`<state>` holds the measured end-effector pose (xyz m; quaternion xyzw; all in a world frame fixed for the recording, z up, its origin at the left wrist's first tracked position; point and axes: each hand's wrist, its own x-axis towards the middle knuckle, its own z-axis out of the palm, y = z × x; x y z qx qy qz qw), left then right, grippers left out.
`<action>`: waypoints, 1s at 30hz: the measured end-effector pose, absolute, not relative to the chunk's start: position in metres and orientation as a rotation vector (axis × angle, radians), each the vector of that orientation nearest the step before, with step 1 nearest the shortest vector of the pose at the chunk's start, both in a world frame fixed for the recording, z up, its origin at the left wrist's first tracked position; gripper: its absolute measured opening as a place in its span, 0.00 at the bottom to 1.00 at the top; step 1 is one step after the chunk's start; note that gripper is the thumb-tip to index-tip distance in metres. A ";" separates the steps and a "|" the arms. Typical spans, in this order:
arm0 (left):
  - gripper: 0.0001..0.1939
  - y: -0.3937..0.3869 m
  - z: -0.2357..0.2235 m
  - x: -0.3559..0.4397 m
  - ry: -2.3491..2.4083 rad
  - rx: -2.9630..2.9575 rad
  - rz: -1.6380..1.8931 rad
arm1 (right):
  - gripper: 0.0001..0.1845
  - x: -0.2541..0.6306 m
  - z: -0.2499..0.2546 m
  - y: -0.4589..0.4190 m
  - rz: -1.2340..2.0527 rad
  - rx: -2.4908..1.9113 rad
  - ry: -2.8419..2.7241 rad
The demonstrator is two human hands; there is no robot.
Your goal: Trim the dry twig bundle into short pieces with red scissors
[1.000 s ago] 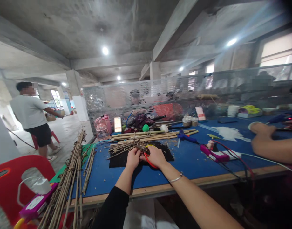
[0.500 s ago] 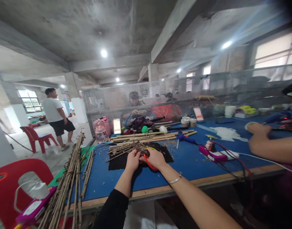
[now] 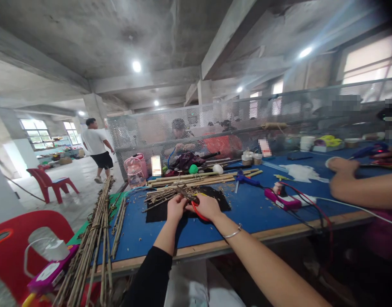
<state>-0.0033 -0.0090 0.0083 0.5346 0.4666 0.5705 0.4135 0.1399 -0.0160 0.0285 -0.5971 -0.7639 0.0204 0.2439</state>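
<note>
My right hand [image 3: 207, 207] is closed around pruning shears [image 3: 198, 212] with red and yellow handles; their dark blades point up and left. Close beside the blades, my left hand [image 3: 176, 207] pinches its fingers together. Whatever lies between those fingers is too small to make out. Just beyond both hands, a pile of short twigs [image 3: 160, 194] lies on a black mat [image 3: 157, 216], with plant scraps scattered about.
Long bundled sticks [image 3: 93, 238] lean over the table's left edge. Behind the mat lie thicker canes [image 3: 215, 179]. A blue glue gun [image 3: 247, 179] and a purple power strip [image 3: 282, 199] sit to the right. A co-worker's arm [image 3: 358, 183] reaches in at far right.
My hands stay together at the mat, the shears still in my right hand. The view has shifted slightly. In the background a person in a white shirt has walked to the right.
</note>
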 end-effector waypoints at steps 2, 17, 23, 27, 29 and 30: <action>0.14 -0.008 0.008 -0.004 1.205 1.320 1.442 | 0.27 0.140 0.029 -0.016 0.043 -1.618 -2.083; 0.13 -0.039 0.018 -0.015 1.399 2.097 1.087 | 0.24 0.153 0.022 0.000 0.182 -1.672 -1.701; 0.06 -0.050 0.017 -0.008 1.338 2.182 0.932 | 0.25 0.152 0.023 0.001 0.186 -1.656 -1.656; 0.04 -0.048 0.017 -0.003 1.410 2.169 1.002 | 0.26 0.151 0.023 -0.001 0.191 -1.652 -1.684; 0.05 -0.041 0.021 -0.004 1.454 2.069 1.105 | 0.25 0.150 0.023 -0.001 0.192 -1.653 -1.705; 0.07 -0.037 0.024 -0.006 1.490 1.998 1.164 | 0.25 0.150 0.023 -0.002 0.192 -1.654 -1.715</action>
